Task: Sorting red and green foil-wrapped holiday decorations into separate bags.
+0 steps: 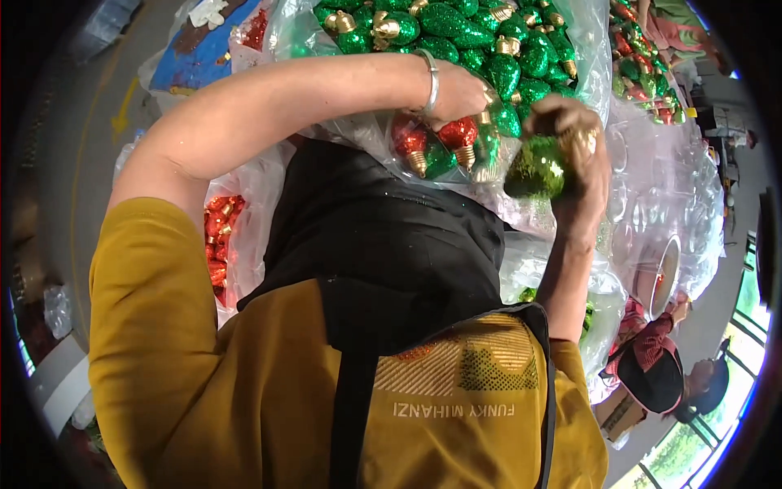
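My right hand (588, 167) is closed around a shiny green bulb ornament (535, 169); a gold cap shows among the fingers, and motion blurs the hand. To its left, my left hand (459, 96), with a silver bangle at the wrist, is bent into a closed shape over the near side of the green heap. What its fingers grip is hidden. Just below it, red glitter bulb ornaments (459, 134) with gold screw bases lie beside green ones inside clear plastic (486, 174). Beyond both hands is a heap of green glitter bulb ornaments (444, 22) with gold caps.
Clear plastic bags (590, 33) line the heap. Red ornaments (221, 236) fill a bag by my left side. Mixed red and green ornaments (648, 69) lie at the far right, near another person. A person in a dark cap (707, 383) sits at the right beside clear plastic (652, 212).
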Demonstrator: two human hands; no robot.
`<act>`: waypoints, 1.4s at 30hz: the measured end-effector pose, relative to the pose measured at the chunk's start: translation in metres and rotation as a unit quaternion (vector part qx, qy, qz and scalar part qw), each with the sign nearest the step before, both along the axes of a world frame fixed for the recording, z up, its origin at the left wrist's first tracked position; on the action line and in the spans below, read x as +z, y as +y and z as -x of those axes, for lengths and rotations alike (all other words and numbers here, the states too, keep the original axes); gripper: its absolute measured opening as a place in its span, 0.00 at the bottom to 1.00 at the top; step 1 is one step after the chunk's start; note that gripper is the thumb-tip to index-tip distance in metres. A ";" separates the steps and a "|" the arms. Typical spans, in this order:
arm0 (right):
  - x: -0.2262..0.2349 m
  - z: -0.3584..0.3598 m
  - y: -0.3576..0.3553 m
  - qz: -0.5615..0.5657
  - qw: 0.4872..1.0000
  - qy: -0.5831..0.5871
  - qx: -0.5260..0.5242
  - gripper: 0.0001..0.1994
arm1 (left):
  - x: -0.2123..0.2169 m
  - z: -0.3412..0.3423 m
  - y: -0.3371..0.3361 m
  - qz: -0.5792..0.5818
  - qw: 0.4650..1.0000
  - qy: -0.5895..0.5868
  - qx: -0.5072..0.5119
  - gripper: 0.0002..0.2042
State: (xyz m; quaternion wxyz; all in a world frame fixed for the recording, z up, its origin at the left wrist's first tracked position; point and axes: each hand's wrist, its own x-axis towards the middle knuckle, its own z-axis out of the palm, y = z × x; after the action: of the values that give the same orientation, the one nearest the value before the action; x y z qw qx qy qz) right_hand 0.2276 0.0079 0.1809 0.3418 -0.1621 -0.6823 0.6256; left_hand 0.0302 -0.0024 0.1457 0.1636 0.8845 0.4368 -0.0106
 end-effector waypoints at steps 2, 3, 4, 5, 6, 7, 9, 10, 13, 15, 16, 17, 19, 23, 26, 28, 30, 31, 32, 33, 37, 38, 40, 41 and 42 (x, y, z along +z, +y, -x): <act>0.007 0.014 0.005 0.072 0.996 0.043 0.004 0.10 | 0.006 0.002 -0.002 0.011 0.999 0.038 0.027 0.08; 0.008 0.020 0.005 0.010 0.999 -0.034 -0.016 0.10 | 0.014 0.005 -0.006 0.018 0.997 0.062 0.042 0.07; 0.009 0.025 0.006 -0.053 0.992 -0.110 -0.035 0.11 | 0.020 0.013 -0.016 -0.046 0.998 -0.002 0.042 0.07; 0.006 0.028 0.008 -0.112 0.975 -0.185 -0.053 0.11 | 0.023 0.023 -0.031 -0.107 0.991 -0.064 0.041 0.07; 0.003 0.031 0.010 -0.110 0.974 -0.188 -0.055 0.11 | 0.019 0.031 -0.042 -0.158 0.978 -0.128 0.044 0.08; 0.000 0.034 0.013 -0.148 0.972 -0.178 -0.047 0.11 | 0.015 0.038 -0.051 -0.207 0.958 -0.190 0.047 0.09; -0.003 0.038 0.017 -0.227 0.961 -0.154 -0.028 0.12 | 0.011 0.038 -0.070 -0.244 0.943 -0.210 0.079 0.08; -0.004 0.038 0.019 -0.230 0.960 -0.155 -0.028 0.12 | 0.009 0.037 -0.078 -0.282 0.926 -0.226 0.111 0.08; -0.008 0.037 0.023 -0.212 0.961 -0.175 -0.029 0.15 | -0.004 0.032 -0.095 -0.300 0.893 -0.289 0.169 0.07; -0.008 0.041 0.017 -0.202 0.960 -0.190 -0.028 0.16 | -0.015 0.031 -0.103 -0.253 0.863 -0.377 0.221 0.07; -0.008 0.043 0.014 -0.191 0.960 -0.203 -0.026 0.16 | -0.018 0.032 -0.103 -0.250 0.864 -0.377 0.219 0.07; -0.008 0.043 0.011 -0.181 0.959 -0.217 -0.024 0.16 | -0.022 0.034 -0.102 -0.255 0.865 -0.377 0.209 0.06; -0.010 0.044 0.018 -0.179 0.963 -0.202 -0.023 0.16 | -0.026 0.036 -0.099 -0.266 0.866 -0.377 0.191 0.05; -0.004 0.044 0.024 -0.196 0.962 -0.191 0.017 0.16 | -0.028 0.036 -0.098 -0.268 0.869 -0.373 0.186 0.04; 0.004 0.046 0.023 -0.233 0.940 -0.234 0.088 0.13 | -0.030 0.034 -0.100 -0.267 0.867 -0.376 0.188 0.05; 0.005 0.048 0.025 -0.307 0.913 -0.249 0.096 0.11 | -0.031 0.033 -0.101 -0.268 0.867 -0.375 0.187 0.05; 0.003 0.050 0.023 -0.344 0.899 -0.255 0.094 0.10 | -0.031 0.033 -0.100 -0.273 0.862 -0.381 0.192 0.06; 0.000 0.051 0.020 -0.336 0.885 -0.295 0.129 0.09 | -0.031 0.033 -0.100 -0.276 0.859 -0.385 0.194 0.07; -0.003 0.052 0.017 -0.326 0.869 -0.334 0.163 0.07 | -0.031 0.033 -0.099 -0.275 0.861 -0.384 0.190 0.07; -0.006 0.052 0.014 -0.314 0.851 -0.373 0.196 0.07 | -0.032 0.032 -0.099 -0.274 0.861 -0.383 0.190 0.08; -0.011 0.062 0.026 -0.434 0.751 -0.408 0.285 0.04 | -0.035 0.024 -0.101 -0.266 0.865 -0.383 0.183 0.10; -0.016 0.064 0.028 -0.432 0.753 -0.410 0.280 0.04 | -0.035 0.022 -0.099 -0.268 0.864 -0.387 0.176 0.10; -0.030 0.064 0.029 -0.384 0.762 -0.415 0.316 0.05 | -0.035 0.022 -0.095 -0.270 0.863 -0.392 0.166 0.10; -0.032 0.065 0.031 -0.360 0.765 -0.417 0.334 0.06 | -0.034 0.022 -0.094 -0.264 0.867 -0.389 0.167 0.11; -0.032 0.066 0.032 -0.360 0.765 -0.419 0.330 0.06 | -0.033 0.023 -0.093 -0.258 0.870 -0.385 0.167 0.11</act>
State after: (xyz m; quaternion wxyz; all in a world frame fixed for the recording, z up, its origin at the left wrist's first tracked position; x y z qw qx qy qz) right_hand 0.1614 0.0398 0.1487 -0.1724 -0.0380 -0.9443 0.2776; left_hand 0.0070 -0.0959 0.1128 0.0839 0.7432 0.4675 0.4713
